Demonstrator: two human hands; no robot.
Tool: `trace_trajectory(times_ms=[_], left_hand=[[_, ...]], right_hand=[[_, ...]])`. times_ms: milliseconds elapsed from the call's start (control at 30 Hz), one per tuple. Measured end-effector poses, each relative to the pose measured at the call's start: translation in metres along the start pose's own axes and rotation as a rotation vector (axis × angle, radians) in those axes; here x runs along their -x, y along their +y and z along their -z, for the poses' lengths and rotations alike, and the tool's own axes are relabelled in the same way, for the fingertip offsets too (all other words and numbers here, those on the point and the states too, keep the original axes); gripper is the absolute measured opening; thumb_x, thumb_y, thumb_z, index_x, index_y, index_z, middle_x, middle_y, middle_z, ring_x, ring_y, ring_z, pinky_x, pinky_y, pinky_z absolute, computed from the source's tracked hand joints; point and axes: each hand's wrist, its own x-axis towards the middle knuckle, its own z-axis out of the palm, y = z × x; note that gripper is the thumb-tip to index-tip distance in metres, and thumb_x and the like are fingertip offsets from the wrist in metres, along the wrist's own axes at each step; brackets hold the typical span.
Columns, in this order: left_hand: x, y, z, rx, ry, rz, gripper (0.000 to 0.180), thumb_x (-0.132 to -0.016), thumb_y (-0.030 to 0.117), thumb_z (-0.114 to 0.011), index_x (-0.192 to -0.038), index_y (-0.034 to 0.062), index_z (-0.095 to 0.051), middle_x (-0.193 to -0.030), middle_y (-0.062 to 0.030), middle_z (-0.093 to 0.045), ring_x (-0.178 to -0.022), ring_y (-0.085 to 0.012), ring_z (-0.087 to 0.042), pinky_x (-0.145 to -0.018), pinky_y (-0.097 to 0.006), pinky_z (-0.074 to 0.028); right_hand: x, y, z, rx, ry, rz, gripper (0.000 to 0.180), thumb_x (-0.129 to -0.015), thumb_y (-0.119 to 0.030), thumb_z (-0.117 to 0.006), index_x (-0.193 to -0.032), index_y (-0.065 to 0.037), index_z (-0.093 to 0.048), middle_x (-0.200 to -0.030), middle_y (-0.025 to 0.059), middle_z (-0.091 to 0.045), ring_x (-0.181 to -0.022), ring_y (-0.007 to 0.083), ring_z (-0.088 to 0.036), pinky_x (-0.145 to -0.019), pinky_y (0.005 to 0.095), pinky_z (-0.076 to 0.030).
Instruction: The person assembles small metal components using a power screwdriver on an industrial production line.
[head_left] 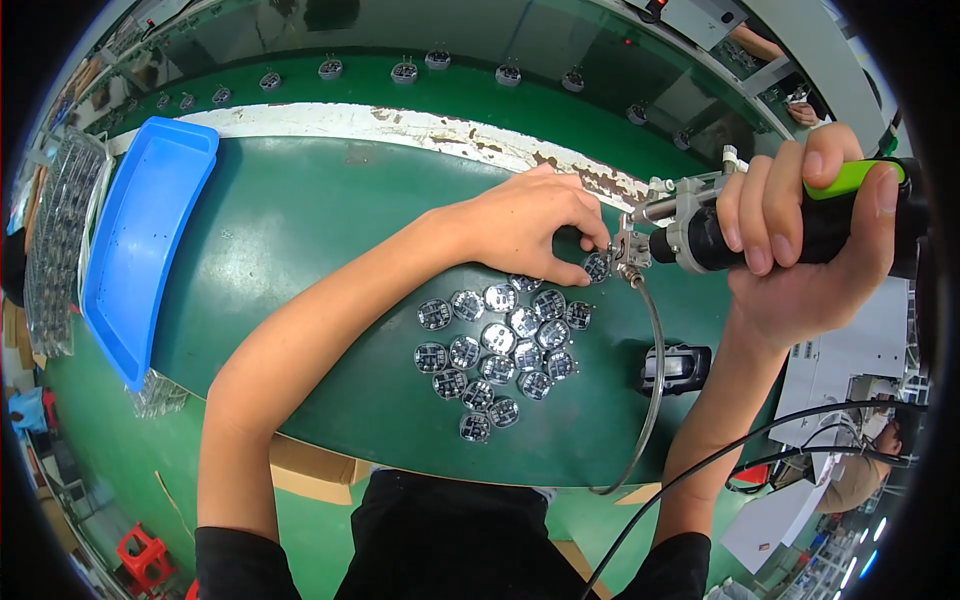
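My right hand [800, 245] is wrapped round a black power screwdriver [706, 238] with a bright green lever, held almost level and pointing left. A metal nozzle head [628, 246] forms its tip, and a clear hose [656, 385] hangs from that head. Just under the tip, my left hand [525, 228] pinches a small round electronic part [597, 266] between thumb and forefinger at the table. The fingers and the head partly cover this part. Below my left hand lies a cluster of several similar round grey parts [497, 338] with dark components on top.
A long blue tray [140, 250] sits at the table's left end, beside stacked clear plastic trays [65, 240]. Beyond a worn white ledge [400, 122], a green conveyor [450, 98] bears spaced round parts. A black-and-silver device [675, 369] rests near my right forearm. Black cables [760, 440] cross at right.
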Motion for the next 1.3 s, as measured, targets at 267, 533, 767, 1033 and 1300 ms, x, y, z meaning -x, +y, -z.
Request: trace_trajectory(times_ms=[267, 533, 767, 1033, 1300], left_hand=[[-0.002, 0.000, -0.001, -0.004, 0.003, -0.001, 0.028, -0.080, 0.027, -0.085, -0.091, 0.0082, -0.068, -0.095, 0.0005, -0.064, -0.097, -0.0210, -0.056, -0.092, -0.037, -0.039], [-0.001, 0.000, 0.000, 0.023, -0.011, 0.030, 0.027, -0.079, 0.028, -0.084, -0.089, 0.0071, -0.069, -0.096, 0.0005, -0.067, -0.101, -0.0207, -0.058, -0.095, -0.037, -0.040], [-0.001, -0.001, -0.001, 0.009, -0.017, 0.038, 0.031, -0.080, 0.032, -0.082, -0.089, 0.0052, -0.069, -0.096, -0.0003, -0.067, -0.102, -0.0207, -0.058, -0.097, -0.037, -0.039], [-0.002, 0.001, 0.001, -0.018, -0.021, 0.023, 0.034, -0.081, 0.033, -0.082, -0.093, 0.0048, -0.069, -0.099, -0.0014, -0.066, -0.103, -0.0215, -0.058, -0.096, -0.038, -0.039], [-0.001, 0.004, 0.001, 0.009, -0.001, 0.026, 0.035, -0.080, 0.032, -0.086, -0.094, 0.0100, -0.063, -0.093, -0.0016, -0.061, -0.100, -0.0221, -0.058, -0.094, -0.039, -0.040]], right_hand=[[-0.002, 0.016, 0.004, -0.106, -0.064, 0.096, 0.072, -0.097, -0.077, -0.044, -0.106, -0.005, -0.052, -0.061, -0.0035, -0.043, -0.047, 0.0066, -0.038, -0.051, 0.0231, -0.036], [-0.009, 0.015, -0.009, -0.134, 0.270, -0.042, 0.099, -0.081, -0.097, -0.041, -0.109, -0.003, -0.048, -0.064, -0.0029, -0.045, -0.049, 0.0064, -0.039, -0.051, 0.0231, -0.034], [-0.018, 0.019, -0.004, 0.105, 0.125, -0.052, 0.100, -0.083, -0.098, -0.036, -0.105, -0.002, -0.050, -0.060, -0.0025, -0.044, -0.046, 0.0069, -0.038, -0.048, 0.0235, -0.034], [-0.015, 0.022, -0.005, 0.035, 0.248, -0.121, 0.101, -0.084, -0.098, -0.032, -0.104, -0.001, -0.051, -0.059, -0.0023, -0.044, -0.045, 0.0081, -0.038, -0.047, 0.0242, -0.034], [0.007, -0.032, -0.010, -0.112, 0.122, -0.063, 0.082, -0.086, -0.080, -0.056, -0.113, -0.003, -0.048, -0.066, -0.0047, -0.046, -0.051, 0.0066, -0.044, -0.054, 0.0232, -0.039]])
